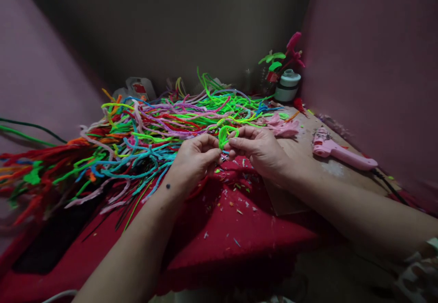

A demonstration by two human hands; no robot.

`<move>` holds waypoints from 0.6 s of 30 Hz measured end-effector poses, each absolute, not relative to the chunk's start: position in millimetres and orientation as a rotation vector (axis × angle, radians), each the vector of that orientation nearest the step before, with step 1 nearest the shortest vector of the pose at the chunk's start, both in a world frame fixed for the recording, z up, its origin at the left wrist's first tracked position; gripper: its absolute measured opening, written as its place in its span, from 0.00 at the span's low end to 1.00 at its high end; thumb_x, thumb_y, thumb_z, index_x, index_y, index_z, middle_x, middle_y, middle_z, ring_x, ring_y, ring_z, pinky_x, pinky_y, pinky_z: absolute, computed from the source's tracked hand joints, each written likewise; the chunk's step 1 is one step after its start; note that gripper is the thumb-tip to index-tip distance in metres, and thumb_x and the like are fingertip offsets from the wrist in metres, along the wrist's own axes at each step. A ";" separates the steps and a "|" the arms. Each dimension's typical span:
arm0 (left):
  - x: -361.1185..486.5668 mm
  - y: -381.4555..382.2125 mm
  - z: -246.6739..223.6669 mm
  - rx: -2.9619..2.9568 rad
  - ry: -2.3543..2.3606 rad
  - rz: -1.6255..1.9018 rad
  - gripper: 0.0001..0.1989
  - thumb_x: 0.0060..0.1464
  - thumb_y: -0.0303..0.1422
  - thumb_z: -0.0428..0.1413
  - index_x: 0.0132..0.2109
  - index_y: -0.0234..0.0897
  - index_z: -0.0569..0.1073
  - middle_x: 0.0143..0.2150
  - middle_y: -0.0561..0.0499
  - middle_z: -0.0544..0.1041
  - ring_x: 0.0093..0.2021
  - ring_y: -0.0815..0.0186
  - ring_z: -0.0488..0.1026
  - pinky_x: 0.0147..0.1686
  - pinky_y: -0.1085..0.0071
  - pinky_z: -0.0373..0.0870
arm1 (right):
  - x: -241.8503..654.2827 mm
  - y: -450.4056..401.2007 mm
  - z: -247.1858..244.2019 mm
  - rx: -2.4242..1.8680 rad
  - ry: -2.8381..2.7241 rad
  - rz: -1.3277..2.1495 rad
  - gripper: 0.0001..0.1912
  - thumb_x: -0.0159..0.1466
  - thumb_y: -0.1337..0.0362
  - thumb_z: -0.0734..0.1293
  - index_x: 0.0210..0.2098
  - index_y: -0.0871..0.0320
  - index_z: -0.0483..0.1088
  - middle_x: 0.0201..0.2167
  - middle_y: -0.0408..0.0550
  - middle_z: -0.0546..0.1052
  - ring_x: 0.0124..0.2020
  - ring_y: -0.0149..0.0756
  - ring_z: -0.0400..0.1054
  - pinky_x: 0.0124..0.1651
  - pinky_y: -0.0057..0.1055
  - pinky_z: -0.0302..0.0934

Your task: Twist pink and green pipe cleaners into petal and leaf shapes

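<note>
Mauve walls (372,56) flank a dark backdrop (164,29), and a bench (246,234) draped in deep red cloth stands below, strewn with tiny coloured clippings (239,189). Over its middle, the bright green fuzzy wire stem (223,136), bent into a loop, is pinched between the two hands: the left hand (201,152) has thumb and forefinger closed at its lower left, the right hand (258,150) grips its right side. The step appears to be shaping this loop by hand; further bending would call for one grip firm while the other turns the wire. Behind lies a tangled heap of multicoloured fuzzy stems (191,116); a pale pink plastic glue gun (349,154) rests at right, apart from both hands.
</note>
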State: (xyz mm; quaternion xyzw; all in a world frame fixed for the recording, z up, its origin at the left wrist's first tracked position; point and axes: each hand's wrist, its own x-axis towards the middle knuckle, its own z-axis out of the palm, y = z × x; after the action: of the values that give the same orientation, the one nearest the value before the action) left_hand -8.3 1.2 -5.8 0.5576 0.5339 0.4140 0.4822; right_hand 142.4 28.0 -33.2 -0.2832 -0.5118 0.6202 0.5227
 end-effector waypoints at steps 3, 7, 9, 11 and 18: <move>-6.2 0.4 -7.1 1.365 1.277 1.054 0.05 0.42 0.26 0.55 0.29 0.34 0.66 0.17 0.60 0.68 0.12 0.79 0.57 0.12 0.82 0.53 | 142.5 23.8 -29.8 -0.771 -1.371 1.299 0.06 0.53 0.66 0.69 0.27 0.61 0.68 0.22 0.41 0.72 0.23 0.27 0.66 0.30 0.27 0.63; -3.7 -1.4 -6.0 1.383 1.294 1.060 0.04 0.42 0.24 0.55 0.28 0.34 0.65 0.17 0.60 0.68 0.12 0.78 0.59 0.11 0.82 0.54 | 142.2 21.1 -32.6 -0.834 -1.538 1.033 0.05 0.55 0.65 0.67 0.27 0.61 0.68 0.21 0.41 0.71 0.24 0.27 0.63 0.30 0.27 0.60; -2.2 -2.8 -5.2 1.387 1.321 1.062 0.04 0.42 0.24 0.54 0.27 0.34 0.65 0.17 0.60 0.68 0.12 0.78 0.60 0.11 0.82 0.54 | 142.0 21.2 -37.1 -0.849 -1.606 0.925 0.05 0.56 0.65 0.67 0.28 0.60 0.68 0.23 0.41 0.70 0.25 0.27 0.63 0.30 0.28 0.59; -0.7 -4.2 -4.6 1.382 1.340 1.063 0.04 0.42 0.25 0.55 0.27 0.35 0.65 0.17 0.59 0.69 0.11 0.77 0.61 0.10 0.82 0.53 | 141.8 21.5 -41.0 -0.862 -1.645 0.868 0.05 0.57 0.64 0.67 0.28 0.60 0.69 0.24 0.42 0.71 0.26 0.28 0.62 0.31 0.28 0.58; 0.8 -6.3 -4.3 1.339 1.334 1.066 0.05 0.42 0.26 0.55 0.27 0.35 0.64 0.16 0.57 0.71 0.11 0.73 0.64 0.08 0.79 0.57 | 141.5 21.8 -38.9 -0.837 -1.592 0.992 0.05 0.55 0.65 0.68 0.27 0.60 0.70 0.24 0.43 0.73 0.26 0.29 0.65 0.32 0.28 0.60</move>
State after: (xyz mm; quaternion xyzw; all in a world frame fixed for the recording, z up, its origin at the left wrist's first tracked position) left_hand 0.8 -6.3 -4.3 0.5457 0.5435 0.4344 0.4670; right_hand 141.5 21.8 -38.9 -0.3486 -0.6631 0.4134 0.5175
